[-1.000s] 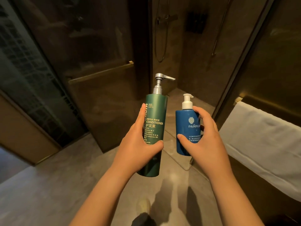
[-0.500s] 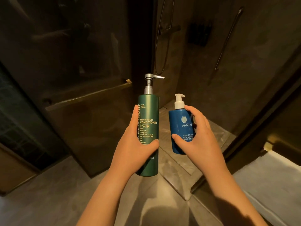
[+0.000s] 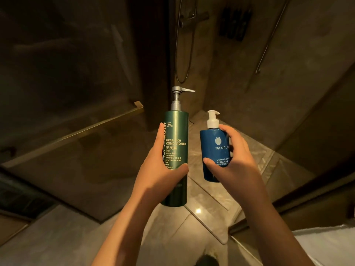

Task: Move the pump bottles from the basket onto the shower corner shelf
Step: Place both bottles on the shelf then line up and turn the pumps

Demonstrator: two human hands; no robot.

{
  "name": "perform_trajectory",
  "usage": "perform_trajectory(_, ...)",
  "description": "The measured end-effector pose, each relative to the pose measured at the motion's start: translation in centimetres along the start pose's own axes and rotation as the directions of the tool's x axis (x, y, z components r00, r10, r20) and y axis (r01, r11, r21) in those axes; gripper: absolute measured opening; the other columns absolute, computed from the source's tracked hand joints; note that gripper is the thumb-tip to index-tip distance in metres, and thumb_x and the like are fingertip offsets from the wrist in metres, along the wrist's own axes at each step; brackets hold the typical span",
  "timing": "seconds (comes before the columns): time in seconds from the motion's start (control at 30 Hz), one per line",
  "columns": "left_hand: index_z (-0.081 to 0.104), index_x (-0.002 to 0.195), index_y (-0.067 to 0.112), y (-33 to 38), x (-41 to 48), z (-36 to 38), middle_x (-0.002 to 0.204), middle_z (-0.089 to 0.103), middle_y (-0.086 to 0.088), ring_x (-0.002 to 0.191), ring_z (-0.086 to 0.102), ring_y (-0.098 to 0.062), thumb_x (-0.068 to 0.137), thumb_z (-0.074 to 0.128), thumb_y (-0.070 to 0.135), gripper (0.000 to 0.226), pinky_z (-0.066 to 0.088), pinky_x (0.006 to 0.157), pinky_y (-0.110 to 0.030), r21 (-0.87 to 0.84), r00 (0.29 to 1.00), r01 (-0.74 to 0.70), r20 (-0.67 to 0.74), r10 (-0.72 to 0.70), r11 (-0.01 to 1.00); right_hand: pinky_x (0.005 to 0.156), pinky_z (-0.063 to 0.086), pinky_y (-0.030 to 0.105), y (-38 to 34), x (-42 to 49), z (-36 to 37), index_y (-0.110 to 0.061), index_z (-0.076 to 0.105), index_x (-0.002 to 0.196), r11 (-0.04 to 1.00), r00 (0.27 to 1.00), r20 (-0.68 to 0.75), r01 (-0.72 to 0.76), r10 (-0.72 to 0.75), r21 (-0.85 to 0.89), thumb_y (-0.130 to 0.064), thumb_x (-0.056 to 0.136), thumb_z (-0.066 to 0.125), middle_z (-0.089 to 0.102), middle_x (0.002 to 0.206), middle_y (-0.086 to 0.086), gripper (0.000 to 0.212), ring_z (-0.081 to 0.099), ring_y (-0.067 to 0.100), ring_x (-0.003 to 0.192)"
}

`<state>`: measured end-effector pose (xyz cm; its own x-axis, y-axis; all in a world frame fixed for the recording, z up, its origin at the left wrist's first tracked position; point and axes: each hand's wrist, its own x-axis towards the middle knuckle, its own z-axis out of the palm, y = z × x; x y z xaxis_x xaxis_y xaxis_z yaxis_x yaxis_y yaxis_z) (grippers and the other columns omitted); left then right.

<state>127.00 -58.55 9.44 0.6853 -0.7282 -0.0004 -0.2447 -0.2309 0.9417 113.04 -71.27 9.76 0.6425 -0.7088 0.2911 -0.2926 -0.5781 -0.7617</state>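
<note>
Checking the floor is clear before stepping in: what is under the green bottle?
Below the green bottle, held upright in the left hand, lies bare shower floor tile with a light glint. The bottle and the left hand hide the floor behind them.

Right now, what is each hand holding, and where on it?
The left hand grips the green conditioner bottle around its lower body. The right hand grips the blue pump bottle around its body, below the pump.
</note>
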Motion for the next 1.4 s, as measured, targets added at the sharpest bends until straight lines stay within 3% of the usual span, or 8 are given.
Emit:
perform_trajectory(0.2, -0.004, 0.130, 0.072, 0.7, 6.0, 2.1, 0.124, 0.048, 0.027, 0.095, 0.059, 0.003, 0.060, 0.071, 0.039, 0.108, 0.053, 0.081, -0.033, 0.048, 0.999, 0.011, -0.033, -0.009, 0.999, 0.083, 0.055, 0.031, 2.9, 7.2, 0.1, -0.042, 0.033, 0.135, 0.998, 0.999, 0.051, 0.007, -0.010, 0.068, -0.023, 0.072, 0.077, 0.042, 0.132, -0.016, 0.079, 0.053, 0.008, 0.109)
perform_trajectory(0.3, -0.007, 0.132, 0.070, 2.0, 9.5, 3.4, 0.131, 0.043, 0.023, 0.098, 0.056, 0.001, 0.062, 0.071, 0.042, 0.108, 0.051, 0.079, -0.029, 0.111, 0.998, 0.004, -0.067, 0.004, 0.994, 0.080, 0.055, 0.028, 4.4, 11.3, -0.2, -0.046, 0.032, 0.133, 0.996, 0.997, 0.065, 0.028, -0.034, 0.089, -0.025, 0.072, 0.077, 0.040, 0.132, -0.019, 0.079, 0.052, 0.006, 0.108)
perform_trajectory(0.43, -0.006, 0.135, 0.066, 4.6, 14.9, 5.6, 0.124, 0.045, 0.025, 0.094, 0.055, 0.006, 0.066, 0.072, 0.040, 0.107, 0.043, 0.069, -0.018, 0.138, 0.991, -0.047, -0.117, 0.063, 0.989, 0.079, 0.050, 0.022, 6.3, 17.5, -2.2, -0.049, 0.031, 0.132, 0.991, 0.995, 0.057, 0.071, -0.078, 0.117, -0.028, 0.073, 0.075, 0.038, 0.129, -0.022, 0.077, 0.050, 0.001, 0.108)
perform_trajectory(0.67, -0.004, 0.132, 0.070, 6.2, 22.7, 9.8, 0.123, 0.043, 0.033, 0.099, 0.053, 0.009, 0.066, 0.074, 0.037, 0.108, 0.040, 0.071, -0.017, 0.090, 0.981, -0.079, -0.167, 0.094, 0.993, 0.082, 0.049, 0.023, 10.5, 26.3, -4.4, -0.051, 0.033, 0.130, 0.978, 0.995, 0.026, 0.093, -0.100, 0.188, -0.027, 0.072, 0.075, 0.040, 0.126, -0.025, 0.076, 0.049, -0.004, 0.110)
perform_trajectory(0.8, -0.005, 0.132, 0.070, 5.7, 26.3, 10.5, 0.125, 0.045, 0.028, 0.101, 0.055, 0.004, 0.066, 0.073, 0.038, 0.107, 0.043, 0.074, -0.022, 0.095, 0.983, -0.041, -0.173, 0.057, 0.995, 0.077, 0.046, 0.017, 12.7, 29.2, -3.7, -0.052, 0.032, 0.129, 0.983, 0.996, 0.054, 0.060, -0.070, 0.173, -0.028, 0.072, 0.075, 0.040, 0.123, -0.028, 0.075, 0.046, -0.012, 0.108)
perform_trajectory(0.93, -0.005, 0.131, 0.071, 5.3, 31.3, 10.8, 0.115, 0.047, 0.035, 0.097, 0.056, 0.008, 0.061, 0.069, 0.045, 0.106, 0.043, 0.071, -0.021, 0.086, 0.983, -0.026, -0.181, 0.041, 0.996, 0.073, 0.041, 0.011, 14.3, 33.3, -2.7, -0.052, 0.032, 0.129, 0.989, 0.995, 0.078, 0.042, -0.054, 0.144, -0.030, 0.072, 0.074, 0.040, 0.123, -0.027, 0.075, 0.042, -0.019, 0.106)
perform_trajectory(1.27, -0.002, 0.131, 0.072, 5.7, 47.2, 10.0, 0.121, 0.050, 0.030, 0.092, 0.058, 0.009, 0.065, 0.075, 0.038, 0.107, 0.044, 0.068, -0.023, 0.011, 0.984, -0.111, -0.139, 0.112, 0.994, 0.071, 0.041, 0.009, 15.7, 47.1, -0.7, -0.049, 0.032, 0.131, 0.995, 0.998, 0.022, 0.054, -0.056, 0.087, -0.029, 0.072, 0.074, 0.039, 0.127, -0.024, 0.075, 0.045, -0.016, 0.107)
perform_trajectory(1.4, -0.001, 0.132, 0.071, 6.2, 52.5, 10.0, 0.112, 0.045, 0.046, 0.094, 0.055, 0.014, 0.060, 0.071, 0.045, 0.105, 0.044, 0.070, -0.024, -0.030, 0.986, -0.132, -0.108, 0.128, 0.991, 0.074, 0.042, 0.011, 16.2, 51.5, -0.2, -0.050, 0.032, 0.131, 0.995, 0.998, -0.018, 0.056, -0.055, 0.080, -0.030, 0.072, 0.074, 0.038, 0.127, -0.025, 0.076, 0.046, -0.013, 0.108)
